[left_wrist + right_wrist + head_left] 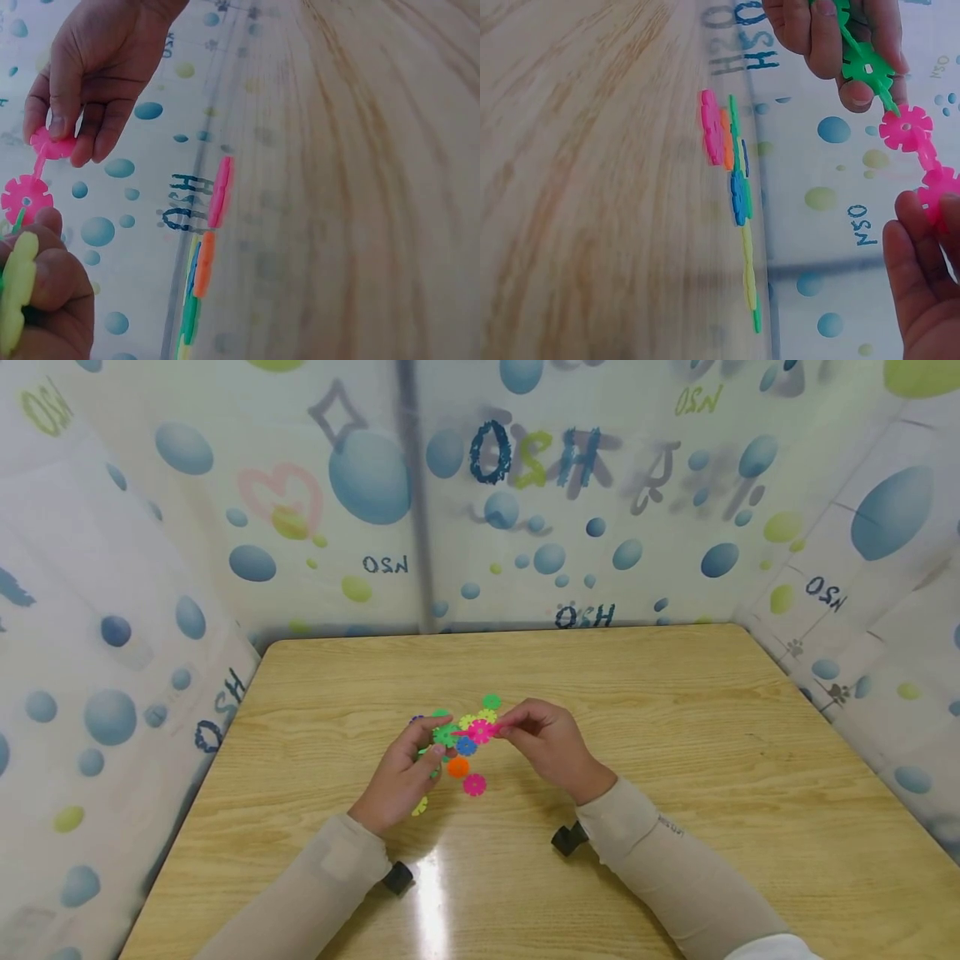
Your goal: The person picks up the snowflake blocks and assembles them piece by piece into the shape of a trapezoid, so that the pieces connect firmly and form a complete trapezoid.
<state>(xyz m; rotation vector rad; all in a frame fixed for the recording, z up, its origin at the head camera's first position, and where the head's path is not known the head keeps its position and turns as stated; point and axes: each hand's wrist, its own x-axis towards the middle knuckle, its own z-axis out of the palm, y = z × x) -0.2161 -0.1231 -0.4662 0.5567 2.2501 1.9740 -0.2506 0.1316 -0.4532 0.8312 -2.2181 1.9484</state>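
Both hands hold a joined chain of notched plastic snowflake discs above the table. My left hand (399, 777) grips its green discs (857, 70), with a yellow disc (18, 279) by its fingers in the left wrist view. At the chain's other end, the fingertips and thumb of my right hand (553, 747) pinch a pink disc (46, 145). Between the hands, another pink disc (897, 135) faces the camera, slotted to its neighbours. Beneath, loose snowflake discs lie flat, among them an orange one (458, 767), a blue one (466, 746) and a magenta one (474, 785).
Farther back lie a green disc (491, 702) and yellow discs (488, 716); another yellow disc (420, 807) is partly hidden by the left hand. The wooden table (675, 693) meets a printed curtain (480, 568) at the back and sides. A black wrist mount (397, 878) hangs under the left sleeve.
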